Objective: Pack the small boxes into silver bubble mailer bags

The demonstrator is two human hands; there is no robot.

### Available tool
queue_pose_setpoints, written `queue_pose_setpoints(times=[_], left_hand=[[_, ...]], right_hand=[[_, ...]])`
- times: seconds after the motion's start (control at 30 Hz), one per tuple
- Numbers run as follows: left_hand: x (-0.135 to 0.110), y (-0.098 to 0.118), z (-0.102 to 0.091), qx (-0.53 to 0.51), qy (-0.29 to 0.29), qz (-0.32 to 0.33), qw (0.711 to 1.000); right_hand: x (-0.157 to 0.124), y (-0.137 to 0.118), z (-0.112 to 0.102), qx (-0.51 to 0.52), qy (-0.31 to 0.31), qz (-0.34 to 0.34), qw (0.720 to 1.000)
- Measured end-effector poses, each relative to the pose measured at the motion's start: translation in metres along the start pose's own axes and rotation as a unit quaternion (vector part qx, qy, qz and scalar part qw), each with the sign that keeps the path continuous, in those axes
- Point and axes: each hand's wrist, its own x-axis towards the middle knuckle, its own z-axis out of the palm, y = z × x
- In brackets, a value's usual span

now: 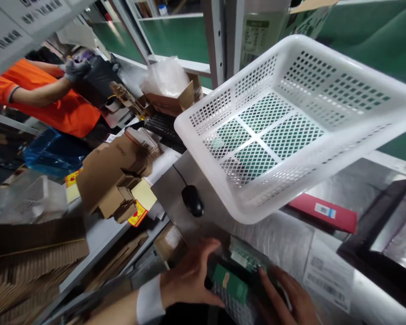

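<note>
A dark package with green panels (230, 282), apparently in clear plastic, is held low in front of me, close to the steel tabletop. My left hand (189, 276), with a white band round the wrist, grips its left side between spread thumb and fingers. On the other side my right hand (288, 295) is curled against the package, somewhat blurred. Beyond the hands a white perforated plastic basket (238, 198) sits tilted in the view. Just left of the basket lies a black computer mouse (192, 201).
Right of the basket lie a red box (325, 211) and dark plastic-wrapped parcels (385, 234). Folded cardboard (110, 169), a keyboard (162, 128) and an open carton (171, 101) occupy the left. A co-worker in orange (50, 106) stands further back.
</note>
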Motion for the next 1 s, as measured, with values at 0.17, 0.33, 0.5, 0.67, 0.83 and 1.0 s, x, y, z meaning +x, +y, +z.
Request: queue_pose_setpoints(times=[0.17,0.33,0.5,0.67,0.83,1.0], left_hand=[[-0.004,0.005,0.016,-0.007,0.03,-0.04,0.999],[0.027,0.013,-0.02,-0.154,-0.041,-0.107,0.981],[0.041,0.026,-0.027,-0.222,-0.017,-0.181,0.958],[0.047,0.035,-0.013,-0.177,0.025,-0.222,0.958],[0.04,0.031,-0.003,-0.078,0.061,-0.155,0.983],[0.041,0.028,-0.007,0.023,-0.041,-0.111,0.993]], right_hand=[[0.015,0.005,-0.003,-0.004,-0.002,-0.003,1.0],[0.021,0.008,-0.004,0.016,-0.01,0.045,0.999],[0.026,0.009,-0.009,0.095,-0.078,0.149,0.981],[0.042,0.026,-0.016,0.165,-0.13,0.192,0.959],[0.054,0.046,-0.014,0.179,-0.152,0.185,0.954],[0.052,0.035,-0.015,0.026,-0.143,0.109,0.983]])
